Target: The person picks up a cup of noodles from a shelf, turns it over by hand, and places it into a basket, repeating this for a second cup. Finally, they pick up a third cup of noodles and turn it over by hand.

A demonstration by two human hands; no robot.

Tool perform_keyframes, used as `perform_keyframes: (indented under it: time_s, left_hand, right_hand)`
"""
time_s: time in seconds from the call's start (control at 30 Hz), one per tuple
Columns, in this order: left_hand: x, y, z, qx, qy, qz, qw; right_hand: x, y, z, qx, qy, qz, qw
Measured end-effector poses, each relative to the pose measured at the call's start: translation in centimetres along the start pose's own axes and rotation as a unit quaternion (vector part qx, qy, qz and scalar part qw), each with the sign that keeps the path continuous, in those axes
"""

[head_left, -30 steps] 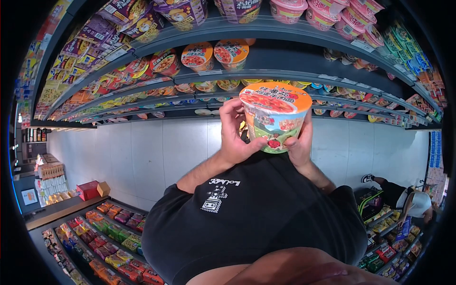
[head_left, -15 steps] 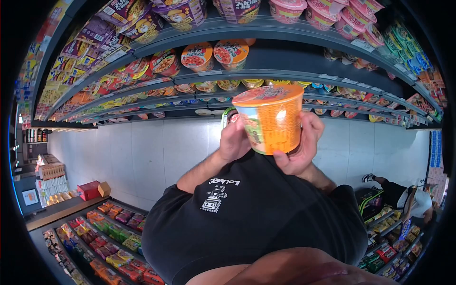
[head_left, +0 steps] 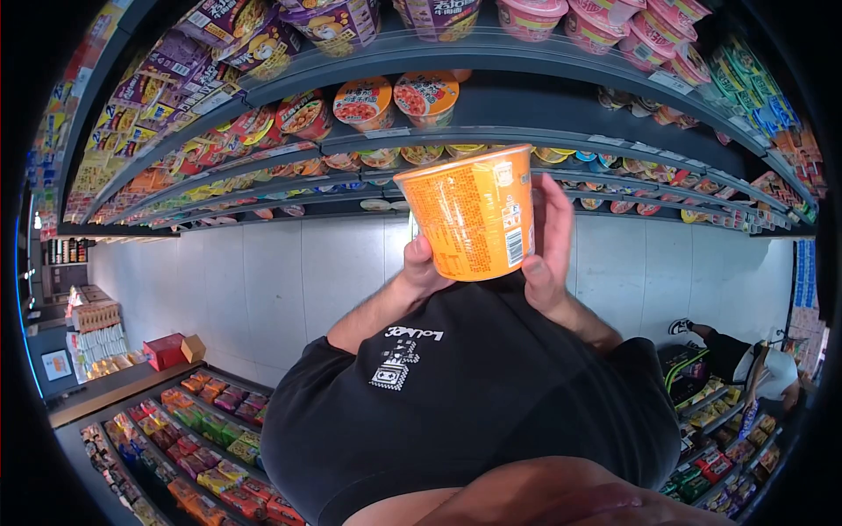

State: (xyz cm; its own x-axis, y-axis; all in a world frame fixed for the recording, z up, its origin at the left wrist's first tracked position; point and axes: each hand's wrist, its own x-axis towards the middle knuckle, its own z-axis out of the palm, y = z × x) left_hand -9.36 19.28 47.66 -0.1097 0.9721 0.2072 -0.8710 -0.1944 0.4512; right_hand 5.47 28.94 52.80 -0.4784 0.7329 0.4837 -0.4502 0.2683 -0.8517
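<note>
An orange instant noodle cup (head_left: 465,215) is held up in front of my chest between both hands. It is slightly tilted, with its text panel and barcode facing me. My left hand (head_left: 424,267) grips it at the lower left, thumb on the side wall, fingers mostly hidden behind. My right hand (head_left: 549,250) is on its right side, thumb by the barcode and the other fingers raised along the far side.
Ahead stand shelves (head_left: 526,140) of noodle cups, including two orange-lidded noodle cups (head_left: 427,96) and pink noodle cups (head_left: 531,17). Behind me are snack racks (head_left: 210,430). Another person (head_left: 759,368) bends at the right near a black basket (head_left: 680,373). A red box (head_left: 164,352) sits at the left.
The noodle cup has been turned, so the text panel and barcode now face me instead of the picture side. Its lid has tipped out of sight, and my right fingers have straightened.
</note>
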Motion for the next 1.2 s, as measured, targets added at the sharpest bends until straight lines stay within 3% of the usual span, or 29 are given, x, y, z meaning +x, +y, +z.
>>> perform_keyframes:
  time_s: [0.07, 0.1, 0.23, 0.27, 0.4, 0.47, 0.5, 0.57, 0.73, 0.8, 0.87, 0.97, 1.03, 1.2]
  left_hand:
    - [0.0, 0.1, -0.4, 0.007, -0.012, 0.022, 1.0]
    - [0.0, 0.4, -0.4, 0.007, -0.012, 0.022, 1.0]
    - [-0.2, 0.5, -0.4, 0.043, 0.012, 0.044, 0.998]
    - [-0.3, 0.4, -0.4, 0.064, 0.043, 0.056, 0.995]
    - [0.1, 0.3, -0.4, 0.093, 0.019, 0.063, 0.993]
    - [0.3, 0.6, 0.4, 0.164, 0.102, 0.044, 0.98]
    - [0.6, 0.6, 0.9, 0.163, 0.102, 0.044, 0.98]
    - [1.1, 0.6, 1.8, 0.178, 0.135, 0.095, 0.97]
    - [0.8, 0.9, 1.7, 0.181, 0.14, 0.085, 0.97]
    - [0.5, 0.8, 1.0, 0.177, 0.135, 0.085, 0.971]
    - [0.3, 0.7, 0.7, 0.095, 0.073, 0.058, 0.991]
    - [0.0, 0.3, 1.0, 0.173, 0.095, 0.066, 0.978]
    - [0.2, 0.3, 0.9, 0.177, 0.098, 0.058, 0.978]
    - [1.0, 1.2, 1.0, 0.128, 0.128, 0.08, 0.98]
  right_hand:
    - [-0.2, -0.7, 0.5, 0.11, -0.042, 0.164, 0.979]
    - [-0.8, -0.3, 0.2, 0.122, -0.06, 0.203, 0.97]
    - [-1.1, 0.0, 0.5, 0.134, -0.051, 0.2, 0.969]
    - [-1.1, 0.2, 0.4, 0.133, -0.044, 0.189, 0.972]
    - [-0.6, 0.0, 0.6, 0.135, -0.013, 0.147, 0.98]
    - [-0.4, -0.2, 1.0, 0.118, -0.01, 0.124, 0.985]
    - [-0.3, -0.2, 1.1, 0.101, -0.004, 0.1, 0.99]
    - [-0.5, 0.0, 1.2, 0.091, 0.0, 0.096, 0.991]
    - [-0.8, 0.7, 0.6, 0.013, -0.001, 0.047, 0.999]
    - [-0.2, 0.2, -0.1, -0.27, -0.069, -0.071, 0.958]
    - [-0.4, 0.8, 0.5, -0.256, -0.053, -0.077, 0.962]
    - [-0.5, 1.0, 0.8, -0.25, -0.035, -0.088, 0.964]
    - [-0.1, 1.0, 0.5, -0.284, -0.038, -0.149, 0.946]
    - [-0.3, 0.5, -0.3, -0.283, -0.077, -0.159, 0.943]
